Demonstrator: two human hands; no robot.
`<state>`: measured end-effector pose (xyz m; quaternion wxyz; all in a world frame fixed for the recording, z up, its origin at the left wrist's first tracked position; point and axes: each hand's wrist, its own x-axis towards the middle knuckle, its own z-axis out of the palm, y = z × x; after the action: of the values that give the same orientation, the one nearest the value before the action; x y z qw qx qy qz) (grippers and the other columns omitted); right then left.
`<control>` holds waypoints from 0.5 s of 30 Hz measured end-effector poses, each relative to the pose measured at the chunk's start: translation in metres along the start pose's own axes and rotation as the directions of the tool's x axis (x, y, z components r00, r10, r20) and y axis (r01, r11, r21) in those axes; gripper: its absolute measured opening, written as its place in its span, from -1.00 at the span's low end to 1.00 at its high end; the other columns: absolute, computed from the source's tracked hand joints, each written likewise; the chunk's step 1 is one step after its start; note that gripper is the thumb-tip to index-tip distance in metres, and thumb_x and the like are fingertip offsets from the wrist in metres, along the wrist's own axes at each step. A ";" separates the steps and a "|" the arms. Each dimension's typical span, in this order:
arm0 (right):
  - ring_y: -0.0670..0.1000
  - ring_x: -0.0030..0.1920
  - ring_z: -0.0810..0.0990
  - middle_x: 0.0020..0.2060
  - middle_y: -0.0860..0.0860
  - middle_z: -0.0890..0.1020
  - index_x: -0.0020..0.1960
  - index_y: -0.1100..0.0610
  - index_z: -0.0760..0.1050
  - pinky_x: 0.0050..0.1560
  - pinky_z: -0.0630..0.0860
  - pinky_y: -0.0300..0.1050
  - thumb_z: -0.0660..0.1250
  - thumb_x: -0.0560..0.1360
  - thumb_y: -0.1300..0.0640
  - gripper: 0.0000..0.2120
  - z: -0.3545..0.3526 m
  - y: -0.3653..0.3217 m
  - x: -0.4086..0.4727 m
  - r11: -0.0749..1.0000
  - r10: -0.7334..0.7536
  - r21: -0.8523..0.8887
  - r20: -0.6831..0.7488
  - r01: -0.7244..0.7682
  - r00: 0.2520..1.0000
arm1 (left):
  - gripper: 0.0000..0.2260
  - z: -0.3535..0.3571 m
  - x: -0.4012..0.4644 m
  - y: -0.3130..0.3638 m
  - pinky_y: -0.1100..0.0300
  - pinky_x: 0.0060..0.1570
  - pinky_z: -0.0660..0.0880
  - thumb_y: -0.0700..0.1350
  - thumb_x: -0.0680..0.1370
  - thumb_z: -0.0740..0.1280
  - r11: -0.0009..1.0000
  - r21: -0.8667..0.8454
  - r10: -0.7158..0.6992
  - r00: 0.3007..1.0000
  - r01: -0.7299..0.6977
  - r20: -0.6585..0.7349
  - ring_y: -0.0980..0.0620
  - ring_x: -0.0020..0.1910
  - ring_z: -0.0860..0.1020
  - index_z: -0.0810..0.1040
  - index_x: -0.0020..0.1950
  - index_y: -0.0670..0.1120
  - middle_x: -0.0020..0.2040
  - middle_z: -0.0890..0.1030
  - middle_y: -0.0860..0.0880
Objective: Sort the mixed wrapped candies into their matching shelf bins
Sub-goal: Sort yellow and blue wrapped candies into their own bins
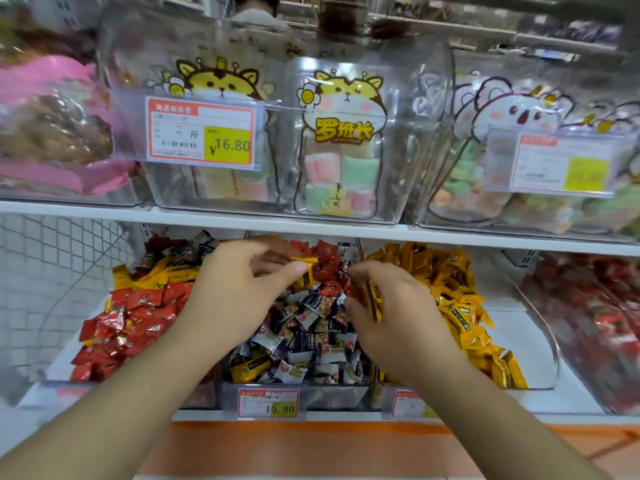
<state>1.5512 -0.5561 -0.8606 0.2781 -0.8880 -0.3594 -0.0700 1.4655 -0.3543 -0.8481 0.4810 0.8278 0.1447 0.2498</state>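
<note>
Nearest you, your two forearms reach in over the orange shelf edge [311,441] toward the lower row of bins. Your left hand [239,282] pinches one yellow candy [304,260] between thumb and fingertips, lifted just above the middle bin [298,393], likely because it does not belong among the dark blue and white candies [311,327] heaped there. Your right hand [391,306] curls round a small clutch of yellow wrappers [375,303], held on edge at the seam between the middle bin and the yellow bin [460,306] beside it, which looks like their proper home. One more yellow stray [249,370] lies near the middle bin's front. The left bin [121,323] is mostly red candies with yellow ones mixed along its back. The wrappers are glossy, crinkled foil pillows with crimped ends; the bins are clear hard plastic, each fronted by a price tag [268,403].
</note>
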 end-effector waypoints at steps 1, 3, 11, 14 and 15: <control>-0.13 0.35 0.45 0.30 -0.16 0.54 0.46 -0.04 0.44 0.32 0.36 -0.30 0.42 0.59 -0.01 -0.54 -0.001 -0.005 -0.002 1.000 -0.018 0.023 0.001 0.018 1.000 | -0.92 0.002 -0.006 0.007 0.23 0.01 0.59 -0.03 0.49 0.54 0.997 -0.076 -0.022 1.000 0.024 0.018 0.19 -0.10 0.69 0.73 -0.04 0.07 -0.13 0.73 0.16; -0.17 0.29 0.46 0.25 -0.20 0.55 0.45 -0.07 0.43 0.30 0.41 -0.28 0.44 0.57 -0.06 -0.53 -0.003 -0.011 -0.006 0.997 -0.056 0.053 -0.008 0.056 0.998 | -0.92 0.008 -0.015 0.017 0.15 0.00 0.65 -0.07 0.48 0.55 0.981 -0.183 -0.061 0.997 0.068 0.043 0.12 -0.12 0.71 0.73 -0.05 0.03 -0.15 0.74 0.09; -0.10 0.06 0.57 0.00 -0.20 0.63 0.21 -0.10 0.58 0.07 0.58 -0.10 0.33 0.62 -0.06 -0.81 -0.025 0.005 -0.012 0.998 -0.003 -0.066 -0.113 -0.005 0.994 | -0.91 0.015 -0.031 0.024 0.34 -0.07 0.60 0.04 0.54 0.49 0.998 -0.012 -0.066 0.994 0.067 0.093 0.25 -0.06 0.65 0.66 0.03 0.15 -0.07 0.69 0.23; 0.05 0.31 0.51 0.24 -0.04 0.62 0.42 0.01 0.50 0.24 0.52 0.01 0.32 0.61 -0.12 -0.58 -0.033 0.025 -0.010 0.955 0.189 -0.211 -0.113 -0.209 0.976 | -0.80 -0.002 -0.023 0.013 0.33 -0.01 0.47 0.08 0.60 0.39 0.930 0.365 0.038 0.999 -0.042 0.018 0.25 -0.05 0.53 0.59 0.23 0.21 0.06 0.55 0.32; 0.07 0.36 0.48 0.30 -0.01 0.59 0.46 0.02 0.47 0.27 0.50 0.02 0.33 0.61 -0.12 -0.53 -0.034 0.029 -0.010 0.942 0.231 -0.230 -0.091 -0.246 0.969 | -0.73 -0.009 -0.019 0.006 0.29 0.04 0.42 0.07 0.62 0.36 0.890 0.453 0.063 0.998 -0.060 0.009 0.21 0.00 0.47 0.56 0.32 0.15 0.08 0.51 0.25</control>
<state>1.5663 -0.5979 -0.8484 0.1867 -0.9493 -0.2293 -0.1064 1.4447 -0.3604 -0.8442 0.2666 0.9205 0.1738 0.2268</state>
